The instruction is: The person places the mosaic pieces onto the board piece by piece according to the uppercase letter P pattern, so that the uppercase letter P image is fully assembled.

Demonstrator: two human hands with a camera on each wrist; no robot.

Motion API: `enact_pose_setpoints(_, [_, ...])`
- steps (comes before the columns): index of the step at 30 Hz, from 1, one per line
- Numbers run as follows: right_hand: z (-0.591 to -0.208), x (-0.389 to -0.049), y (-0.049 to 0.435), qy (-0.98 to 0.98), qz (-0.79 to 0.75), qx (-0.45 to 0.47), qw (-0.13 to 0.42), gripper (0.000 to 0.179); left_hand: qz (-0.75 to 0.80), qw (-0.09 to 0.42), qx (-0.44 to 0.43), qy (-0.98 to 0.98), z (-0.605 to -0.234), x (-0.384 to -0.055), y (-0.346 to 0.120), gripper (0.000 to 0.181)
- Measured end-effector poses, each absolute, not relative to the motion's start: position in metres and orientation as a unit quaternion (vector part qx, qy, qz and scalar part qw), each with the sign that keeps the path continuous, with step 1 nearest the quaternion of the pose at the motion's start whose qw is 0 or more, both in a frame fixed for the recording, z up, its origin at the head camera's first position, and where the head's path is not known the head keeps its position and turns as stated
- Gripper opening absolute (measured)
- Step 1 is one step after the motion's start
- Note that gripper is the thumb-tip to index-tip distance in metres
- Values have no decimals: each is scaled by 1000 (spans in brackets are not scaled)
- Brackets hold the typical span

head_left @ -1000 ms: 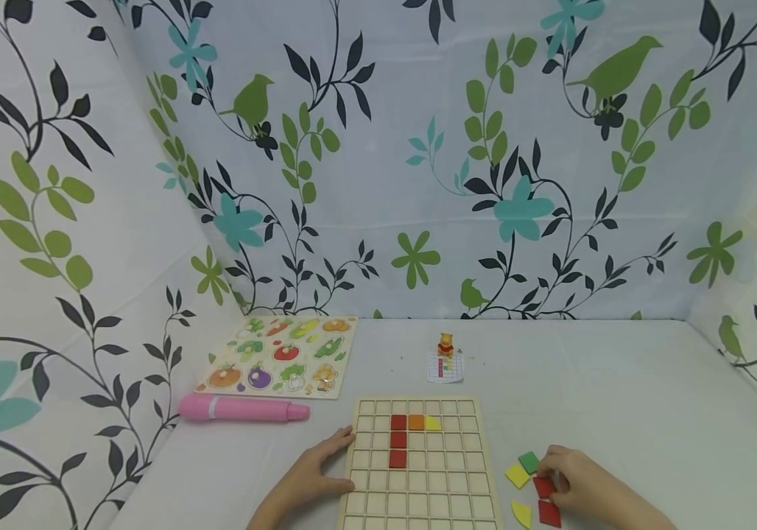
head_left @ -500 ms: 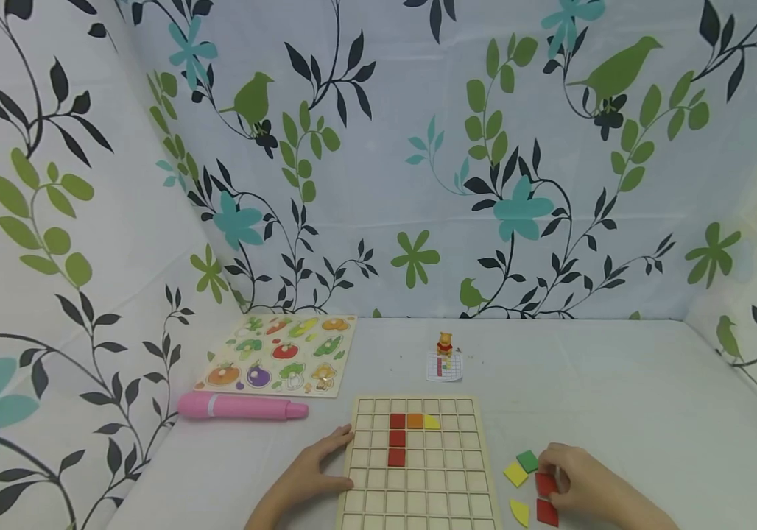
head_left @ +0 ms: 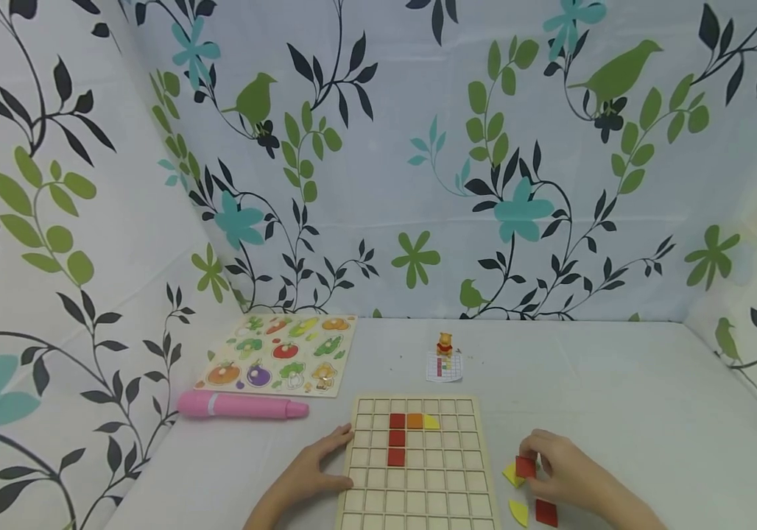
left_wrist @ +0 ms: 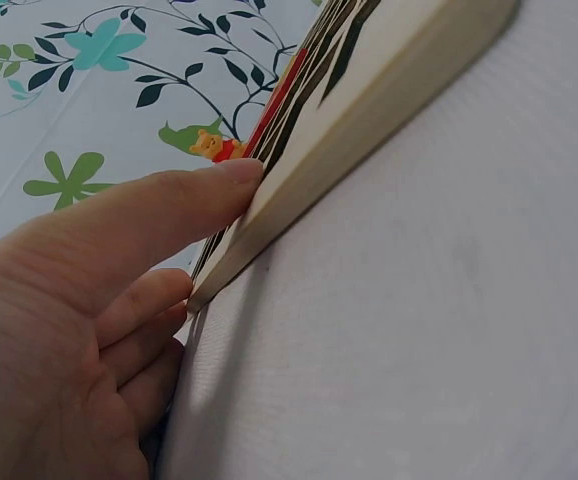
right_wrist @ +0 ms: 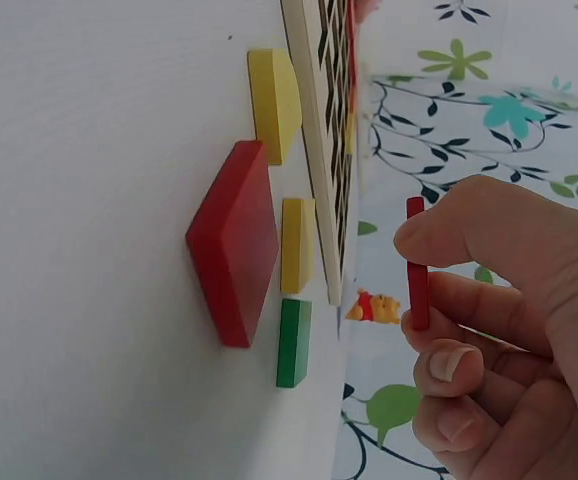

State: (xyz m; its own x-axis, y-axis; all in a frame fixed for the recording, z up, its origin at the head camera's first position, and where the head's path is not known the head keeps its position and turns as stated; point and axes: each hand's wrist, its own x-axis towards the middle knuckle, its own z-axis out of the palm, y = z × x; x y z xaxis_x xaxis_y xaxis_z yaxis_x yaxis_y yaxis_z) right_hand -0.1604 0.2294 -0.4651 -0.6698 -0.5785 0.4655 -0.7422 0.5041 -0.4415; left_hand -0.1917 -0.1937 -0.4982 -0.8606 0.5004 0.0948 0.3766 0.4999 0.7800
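Observation:
My right hand (head_left: 567, 467) pinches a red square tile (right_wrist: 418, 265) between thumb and fingers, lifted off the table. Below it lie a second red square tile (right_wrist: 237, 245), a yellow square tile (right_wrist: 296, 245), a yellow quarter-round tile (right_wrist: 275, 106) and a green tile (right_wrist: 292, 343). The gridded wooden board (head_left: 434, 482) lies in front of me, bearing several red tiles (head_left: 396, 439) in a column, an orange tile (head_left: 414, 421) and a yellow quarter-round tile (head_left: 431, 422). My left hand (head_left: 308, 471) rests at the board's left edge, thumb and fingers spread and touching its side.
Behind the board, a small bear figure (head_left: 444, 344) stands on a paper card (head_left: 445, 367) with a coloured grid. At the left lie a pink marker-shaped object (head_left: 246, 405) and a vegetable puzzle board (head_left: 279, 353). Patterned cloth (head_left: 352, 184) hangs around the table.
My right hand has lifted a red tile from the small pile and carried it left, over the yellow square. My left hand stays at the board's edge.

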Motion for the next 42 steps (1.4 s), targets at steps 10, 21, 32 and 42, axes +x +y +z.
enact_pose_setpoints(10, [-449,-163,202,-888,314,331,54,21,434,74,253,862,-499,-191,-194,73])
enact_pose_setpoints(21, [-429,-176,182,-887,311,335,62,18,427,77,250,865,-500,-193,-194,74])
enact_pose_setpoints(32, [-422,-183,160,-877,315,360,55,18,420,78,243,871,-502,-193,-195,76])
enact_pose_setpoints(42, [-420,-187,142,-877,322,355,12,17,416,69,256,870,-500,-193,-195,74])
